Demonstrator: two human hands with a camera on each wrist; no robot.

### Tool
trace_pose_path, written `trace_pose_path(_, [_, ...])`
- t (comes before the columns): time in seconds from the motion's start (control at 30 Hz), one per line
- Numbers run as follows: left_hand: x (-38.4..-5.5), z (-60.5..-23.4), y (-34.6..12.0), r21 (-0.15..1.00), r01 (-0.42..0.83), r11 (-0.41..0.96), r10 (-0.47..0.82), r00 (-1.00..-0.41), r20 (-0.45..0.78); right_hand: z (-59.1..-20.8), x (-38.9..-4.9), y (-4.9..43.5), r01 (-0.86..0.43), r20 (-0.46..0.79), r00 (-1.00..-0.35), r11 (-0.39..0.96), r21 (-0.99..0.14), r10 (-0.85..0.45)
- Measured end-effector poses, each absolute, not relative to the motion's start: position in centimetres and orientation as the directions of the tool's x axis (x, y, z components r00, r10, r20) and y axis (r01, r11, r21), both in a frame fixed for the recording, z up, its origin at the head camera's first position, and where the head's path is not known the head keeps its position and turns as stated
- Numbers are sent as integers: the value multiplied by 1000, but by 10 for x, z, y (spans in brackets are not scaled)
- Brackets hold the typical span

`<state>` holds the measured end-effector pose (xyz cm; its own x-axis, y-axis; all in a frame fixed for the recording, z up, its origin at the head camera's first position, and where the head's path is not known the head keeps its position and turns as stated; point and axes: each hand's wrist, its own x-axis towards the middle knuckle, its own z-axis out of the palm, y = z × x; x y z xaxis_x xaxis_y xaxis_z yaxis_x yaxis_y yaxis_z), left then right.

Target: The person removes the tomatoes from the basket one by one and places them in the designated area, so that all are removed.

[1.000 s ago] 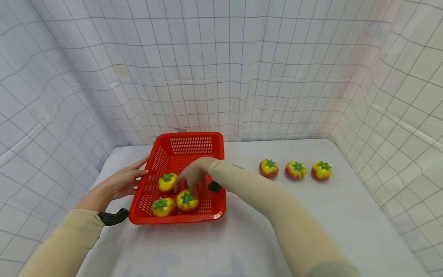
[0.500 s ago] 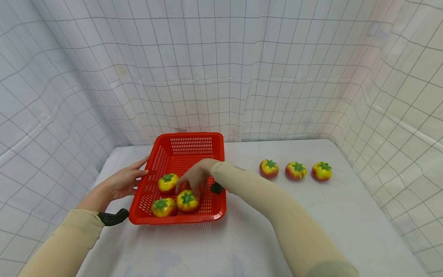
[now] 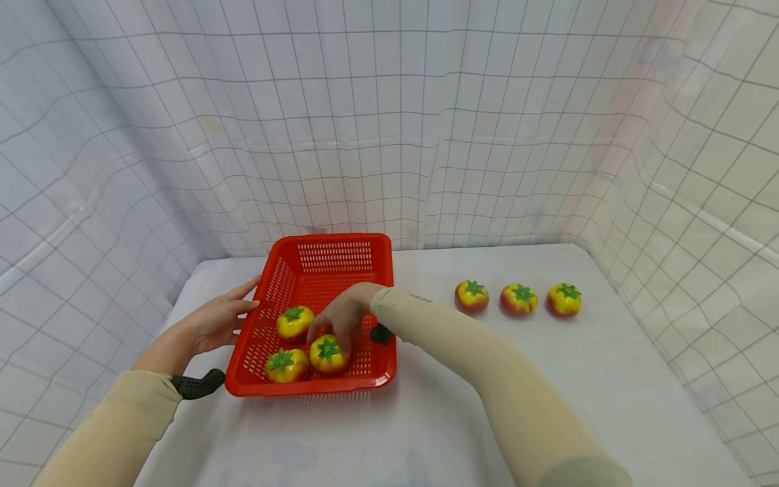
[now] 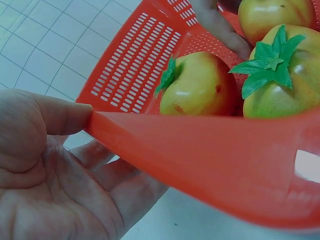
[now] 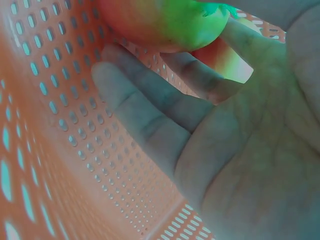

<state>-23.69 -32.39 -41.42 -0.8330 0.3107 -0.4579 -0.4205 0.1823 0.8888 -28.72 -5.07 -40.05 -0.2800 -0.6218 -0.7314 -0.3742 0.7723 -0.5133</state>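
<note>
As the left hand point(image 3: 217, 322) pinches the red basket's point(image 3: 304, 387) rim, the right hand point(image 3: 345, 315) grips a tomato point(image 3: 326, 358) inside it, left of lower centre, seemingly picking or placing, which calls for lifting or release.

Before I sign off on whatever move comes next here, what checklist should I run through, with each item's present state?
1. Left-hand grip on the red basket: ok, thumb at the rim, fingers beneath it.
2. Right-hand grip secure on the front-right fruit: cannot tell; fingers are around it, but firmness doesn't show.
3. Front-left fruit apart from the front-right one: cannot tell; they sit very close.
4. Basket upright: ok, opening faces up.
5. Fruits all in one place: not ok; three are in the basket, including the back fruit, while the left, middle and right row fruits rest on the table.
</note>
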Motion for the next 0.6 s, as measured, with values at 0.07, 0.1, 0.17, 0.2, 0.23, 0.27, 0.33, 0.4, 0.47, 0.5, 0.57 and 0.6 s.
trace_pose_path(0.07, [-236,-414,-324,889,-419,183,308,-835,-456,-400,-286,-51,-359,-733,-276,774,-521,-621])
trace_pose_path(0.1, [-236,-414,-323,890,-418,184,307,-835,-456,-400,-286,-51,-355,-734,-274,774,-524,-622])
trace_pose_path(0.17, [-235,-413,-323,891,-416,182,308,-836,-454,-400,-285,-52,-353,-733,-272,773,-526,-623])
trace_pose_path(0.2, [-235,-413,-323,891,-416,182,308,-837,-453,-399,-285,-52,-357,-732,-270,771,-527,-625])
trace_pose_path(0.23, [-235,-413,-323,891,-416,181,308,-836,-453,-399,-285,-52,-359,-730,-270,769,-529,-628])
trace_pose_path(0.27, [-235,-413,-323,891,-417,180,309,-836,-454,-399,-285,-52,-358,-730,-270,769,-529,-628])
trace_pose_path(0.33, [-235,-412,-323,891,-418,178,311,-835,-454,-398,-284,-52,-354,-732,-268,771,-530,-626])
trace_pose_path(0.4, [-235,-413,-323,890,-419,178,311,-834,-455,-398,-284,-52,-348,-733,-267,772,-531,-625])
trace_pose_path(0.47, [-236,-413,-324,890,-418,180,310,-835,-455,-398,-284,-53,-333,-738,-271,780,-530,-618])
trace_pose_path(0.5, [-236,-413,-324,891,-415,182,310,-836,-453,-398,-284,-53,-329,-740,-272,782,-530,-616])
trace_pose_path(0.57, [-237,-415,-324,892,-413,186,312,-836,-452,-399,-284,-53,-323,-741,-271,784,-531,-614])
trace_pose_path(0.6, [-237,-415,-324,892,-411,187,314,-836,-451,-400,-284,-53,-326,-742,-271,784,-528,-613])
